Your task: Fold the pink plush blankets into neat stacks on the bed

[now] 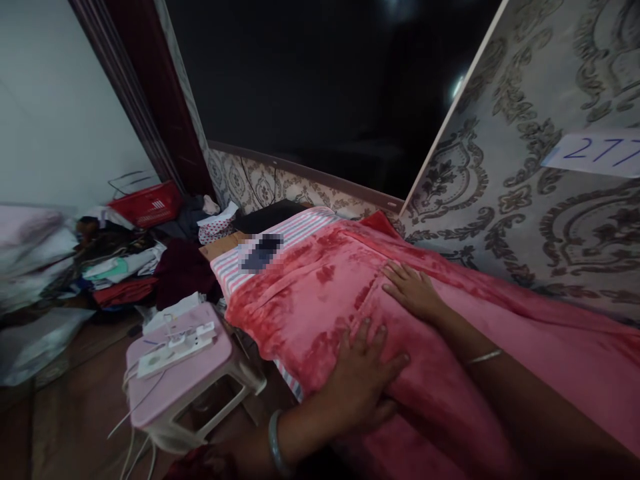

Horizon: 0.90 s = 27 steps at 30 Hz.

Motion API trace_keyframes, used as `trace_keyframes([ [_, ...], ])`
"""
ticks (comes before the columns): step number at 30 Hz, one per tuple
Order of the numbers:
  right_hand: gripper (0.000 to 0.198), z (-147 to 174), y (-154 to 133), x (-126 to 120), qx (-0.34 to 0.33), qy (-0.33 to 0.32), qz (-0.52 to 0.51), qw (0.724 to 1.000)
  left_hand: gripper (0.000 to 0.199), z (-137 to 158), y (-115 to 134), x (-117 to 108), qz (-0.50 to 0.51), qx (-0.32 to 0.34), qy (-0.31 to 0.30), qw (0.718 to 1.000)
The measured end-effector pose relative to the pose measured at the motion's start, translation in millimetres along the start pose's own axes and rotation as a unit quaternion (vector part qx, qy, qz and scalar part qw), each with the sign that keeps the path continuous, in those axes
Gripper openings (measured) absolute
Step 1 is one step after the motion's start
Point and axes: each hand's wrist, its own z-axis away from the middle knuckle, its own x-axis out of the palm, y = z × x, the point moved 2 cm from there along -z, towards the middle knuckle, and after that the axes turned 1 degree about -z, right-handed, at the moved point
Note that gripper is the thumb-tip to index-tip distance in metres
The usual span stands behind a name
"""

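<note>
Fingers (361, 337) spread wide: your left hand (356, 383). Fingers slightly parted: your right hand (414, 291). Both upon one pink-and-red plush blanket (305, 293).

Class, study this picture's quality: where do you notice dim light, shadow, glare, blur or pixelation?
In the head view: dim light overall; shadow beneath the pink stool; pale glare spots on the dark screen, near its top and right edges; clear plastic at lower left looks soft; pixelation over striped bedding; left hand readable against the red blanket.
</note>
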Motion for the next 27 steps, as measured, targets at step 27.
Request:
trace_keyframes([
  [27,0.065,46,73,-27,0.032,0.105,-0.042,0.993,0.073,0,-2,-9,0.016,0.015,0.007,1.000],
])
